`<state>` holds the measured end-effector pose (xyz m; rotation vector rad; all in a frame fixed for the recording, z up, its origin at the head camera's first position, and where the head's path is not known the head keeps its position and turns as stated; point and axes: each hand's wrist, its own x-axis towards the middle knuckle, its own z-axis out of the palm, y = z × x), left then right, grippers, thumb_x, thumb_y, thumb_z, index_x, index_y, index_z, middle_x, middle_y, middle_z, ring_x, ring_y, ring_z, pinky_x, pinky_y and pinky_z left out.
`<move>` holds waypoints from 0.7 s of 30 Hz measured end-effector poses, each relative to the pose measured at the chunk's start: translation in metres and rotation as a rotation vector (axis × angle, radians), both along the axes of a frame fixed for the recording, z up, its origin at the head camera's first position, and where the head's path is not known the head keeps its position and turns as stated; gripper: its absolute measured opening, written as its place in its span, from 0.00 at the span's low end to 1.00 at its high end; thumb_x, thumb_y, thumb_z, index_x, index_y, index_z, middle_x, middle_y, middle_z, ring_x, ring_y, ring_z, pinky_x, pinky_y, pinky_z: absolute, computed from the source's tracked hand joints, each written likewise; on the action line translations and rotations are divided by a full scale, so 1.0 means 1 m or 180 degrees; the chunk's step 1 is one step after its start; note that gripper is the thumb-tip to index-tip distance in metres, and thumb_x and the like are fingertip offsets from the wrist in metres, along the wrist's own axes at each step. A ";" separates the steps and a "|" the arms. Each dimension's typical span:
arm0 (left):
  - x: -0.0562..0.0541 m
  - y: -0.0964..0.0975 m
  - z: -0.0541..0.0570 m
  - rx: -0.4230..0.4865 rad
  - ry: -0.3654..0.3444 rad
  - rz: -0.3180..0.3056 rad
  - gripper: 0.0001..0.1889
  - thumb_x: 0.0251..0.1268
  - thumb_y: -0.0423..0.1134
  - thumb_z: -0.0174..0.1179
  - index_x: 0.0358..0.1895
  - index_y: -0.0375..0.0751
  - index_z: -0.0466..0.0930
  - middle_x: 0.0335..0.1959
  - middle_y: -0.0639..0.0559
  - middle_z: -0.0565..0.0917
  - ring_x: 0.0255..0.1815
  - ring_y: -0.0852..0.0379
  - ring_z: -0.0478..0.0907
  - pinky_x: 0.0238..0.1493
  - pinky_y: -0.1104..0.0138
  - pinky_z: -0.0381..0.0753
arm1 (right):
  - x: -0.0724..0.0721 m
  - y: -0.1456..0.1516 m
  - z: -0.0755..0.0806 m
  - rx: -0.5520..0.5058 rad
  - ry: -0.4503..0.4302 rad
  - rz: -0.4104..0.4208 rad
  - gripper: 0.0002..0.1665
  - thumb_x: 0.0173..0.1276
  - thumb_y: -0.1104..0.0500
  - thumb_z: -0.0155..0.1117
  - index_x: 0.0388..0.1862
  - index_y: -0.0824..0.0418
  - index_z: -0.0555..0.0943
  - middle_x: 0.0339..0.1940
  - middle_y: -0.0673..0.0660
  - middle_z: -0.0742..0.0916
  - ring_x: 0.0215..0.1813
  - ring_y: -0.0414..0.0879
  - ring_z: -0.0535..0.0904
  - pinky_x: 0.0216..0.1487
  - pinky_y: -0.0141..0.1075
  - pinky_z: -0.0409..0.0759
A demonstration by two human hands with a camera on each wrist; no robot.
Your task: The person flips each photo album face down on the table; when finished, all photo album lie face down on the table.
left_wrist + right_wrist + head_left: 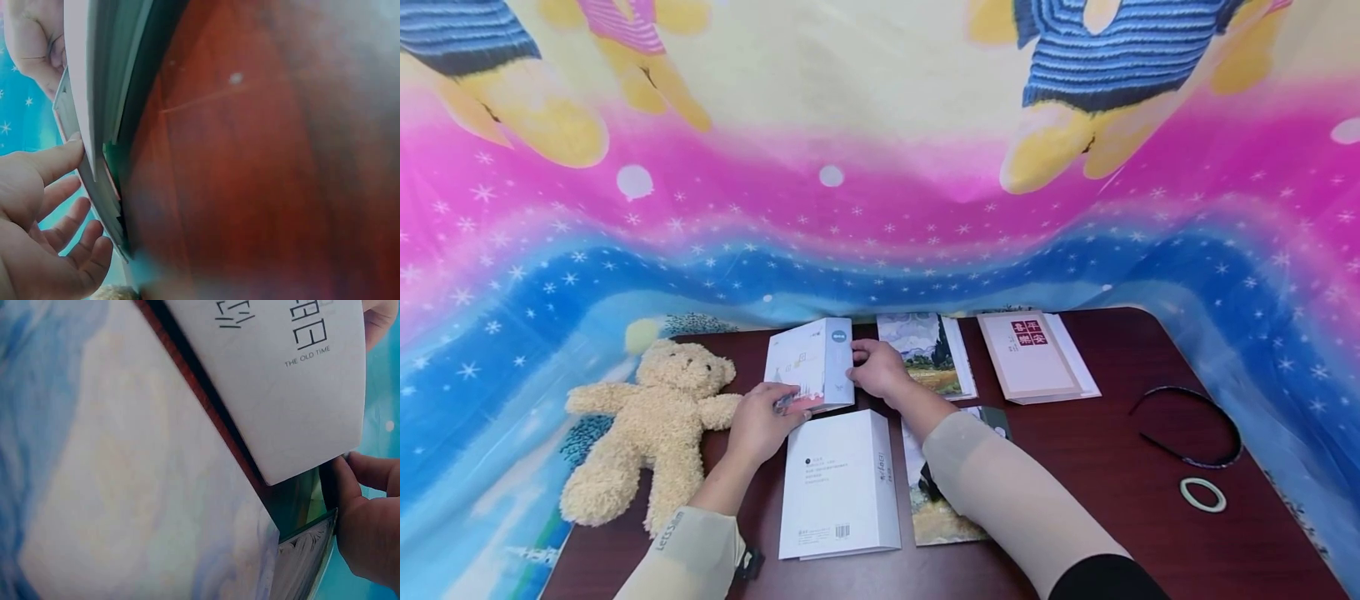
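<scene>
A white book (pixel 793 362) with a grey-blue spine and small pink print lies at the far left of the table. My left hand (pixel 765 421) touches its near left corner. In the left wrist view the thumb (pixel 69 153) rests on the book's edge and the other fingers spread loosely over the cover side. My right hand (pixel 877 368) has its fingertips against the spine. Just nearer lies another white book (pixel 835 492), back cover up with a barcode; its spine (pixel 306 381) reads "THE OLD TIME" in the right wrist view.
Right of my hands are a book with a painted landscape (pixel 921 358) and a pale book with red characters (pixel 1030 354). Another picture-covered book (pixel 951 521) lies partly under my right forearm. A teddy bear (pixel 655 425) lies at left, a black headband (pixel 1232 425) and pale green ring (pixel 1186 493) at right.
</scene>
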<state>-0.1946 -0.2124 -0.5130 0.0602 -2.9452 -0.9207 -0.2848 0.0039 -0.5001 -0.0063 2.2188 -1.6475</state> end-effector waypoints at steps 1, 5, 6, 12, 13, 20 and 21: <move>0.000 0.001 0.001 -0.0011 -0.0012 -0.0005 0.23 0.61 0.44 0.76 0.60 0.42 0.87 0.59 0.41 0.83 0.63 0.37 0.77 0.61 0.45 0.76 | 0.000 0.001 0.001 0.0081 0.0022 0.0049 0.36 0.68 0.70 0.69 0.74 0.60 0.74 0.63 0.60 0.83 0.59 0.53 0.83 0.50 0.38 0.86; -0.001 0.003 0.004 -0.0075 -0.0079 -0.0032 0.23 0.62 0.45 0.75 0.60 0.42 0.87 0.59 0.40 0.83 0.62 0.37 0.77 0.60 0.44 0.77 | 0.002 0.005 0.003 0.0359 0.0074 0.0261 0.39 0.68 0.68 0.70 0.77 0.59 0.71 0.68 0.60 0.82 0.67 0.55 0.78 0.59 0.43 0.82; -0.001 0.004 0.004 -0.0100 -0.0100 -0.0034 0.23 0.62 0.45 0.75 0.60 0.42 0.87 0.59 0.39 0.83 0.62 0.37 0.77 0.59 0.44 0.77 | 0.003 0.006 0.004 0.0383 0.0065 0.0306 0.40 0.68 0.68 0.70 0.78 0.59 0.71 0.69 0.60 0.81 0.69 0.55 0.76 0.61 0.44 0.81; -0.003 0.006 0.006 -0.0221 -0.0202 -0.0017 0.23 0.63 0.46 0.74 0.60 0.44 0.87 0.60 0.37 0.82 0.63 0.36 0.77 0.60 0.43 0.76 | 0.007 0.011 0.008 0.0418 0.0021 0.0570 0.43 0.70 0.65 0.70 0.81 0.58 0.65 0.75 0.60 0.76 0.75 0.56 0.71 0.66 0.48 0.78; -0.003 0.007 0.007 -0.0231 -0.0224 -0.0017 0.23 0.63 0.46 0.74 0.61 0.44 0.87 0.61 0.37 0.82 0.63 0.36 0.76 0.60 0.43 0.76 | 0.008 0.012 0.009 0.0417 0.0014 0.0601 0.43 0.70 0.65 0.70 0.82 0.58 0.64 0.76 0.60 0.75 0.75 0.56 0.70 0.67 0.48 0.78; -0.006 0.009 0.011 -0.0430 -0.0321 -0.0056 0.24 0.63 0.49 0.73 0.60 0.42 0.87 0.60 0.36 0.82 0.63 0.33 0.76 0.61 0.41 0.74 | 0.012 0.019 0.015 0.0246 -0.0061 0.0700 0.44 0.71 0.65 0.69 0.82 0.62 0.62 0.78 0.63 0.72 0.78 0.59 0.67 0.69 0.49 0.75; -0.007 0.009 0.013 -0.0456 -0.0339 -0.0041 0.25 0.63 0.49 0.73 0.60 0.42 0.87 0.60 0.37 0.82 0.63 0.34 0.75 0.61 0.41 0.74 | 0.012 0.020 0.016 0.0209 -0.0066 0.0708 0.43 0.71 0.65 0.68 0.82 0.63 0.62 0.78 0.63 0.72 0.78 0.59 0.66 0.70 0.49 0.74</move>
